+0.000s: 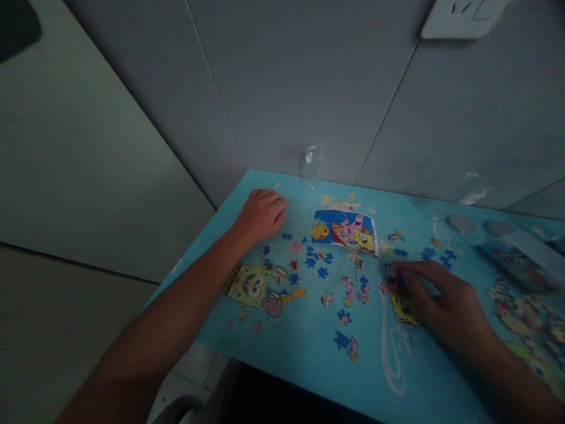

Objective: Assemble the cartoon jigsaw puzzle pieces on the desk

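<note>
My right hand [445, 294] is closed in a pinch on a small dark jigsaw puzzle piece [391, 274], at the upper edge of a joined yellow puzzle section [405, 307]. The palm partly covers that section. My left hand [263, 213] rests on the table with its fingers curled in, and nothing shows in it. A picture card [346, 229] with pink and yellow cartoon figures on blue lies between the hands, towards the wall. Loose puzzle pieces lie around: blue ones [323, 272], pink ones [348, 291] and a blue-and-pink joined pair [342, 340].
The light blue table [300, 353] has cartoon prints on its top and stands against a grey wall [286, 88]. A clear cup [312, 168] stands at the back edge. Clear containers with round silvery discs [461, 224] and a box [521, 259] are at the right.
</note>
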Available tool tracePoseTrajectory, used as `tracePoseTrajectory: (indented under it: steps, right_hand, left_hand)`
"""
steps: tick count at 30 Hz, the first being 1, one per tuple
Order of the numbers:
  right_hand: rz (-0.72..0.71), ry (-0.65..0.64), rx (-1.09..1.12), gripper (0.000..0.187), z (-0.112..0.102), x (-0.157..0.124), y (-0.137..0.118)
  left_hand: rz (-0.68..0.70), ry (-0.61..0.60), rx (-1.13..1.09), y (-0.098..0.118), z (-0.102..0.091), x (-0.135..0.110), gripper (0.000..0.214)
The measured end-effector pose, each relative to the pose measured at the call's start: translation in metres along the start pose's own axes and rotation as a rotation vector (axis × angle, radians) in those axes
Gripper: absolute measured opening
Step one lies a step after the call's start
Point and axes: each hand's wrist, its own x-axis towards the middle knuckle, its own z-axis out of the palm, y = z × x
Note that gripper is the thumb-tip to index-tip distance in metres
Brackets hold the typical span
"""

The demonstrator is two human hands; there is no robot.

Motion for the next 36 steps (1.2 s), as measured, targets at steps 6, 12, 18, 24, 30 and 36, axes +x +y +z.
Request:
tracePoseTrajectory:
  steps: [6,12,18,24,30,36]
  right_hand:
    - [-0.022,0.0,-0.003,0.025,0.0,0.001,-0.001]
    - [-0.012,-0.008,0.008,0.025,0.0,-0.001,0.0]
    - [-0.033,-0.012,0.024,0.024,0.002,-0.001,-0.003]
    - [-0.058,-0.045,0.079,0.021,0.001,0.003,-0.017]
    - [-0.136,-0.041,0.111,0.023,0.002,0.002,-0.032]
    - [-0.326,-0.086,0.134,0.027,0.008,-0.001,-0.051]
  left_hand:
    - [-0.001,-0.007,-0.015,0.001,0.001,-0.001,0.021]
    - [-0.007,-0.029,-0.031,0.001,0.003,-0.002,0.021]
    - [-0.006,-0.055,-0.071,0.008,0.007,-0.002,0.021]
    - [0.007,-0.067,-0.138,0.01,0.014,-0.005,0.024]
    - [-0.004,-0.065,-0.161,0.002,0.026,-0.01,0.031]
    - [-0.024,-0.081,-0.18,-0.008,0.036,-0.018,0.037]
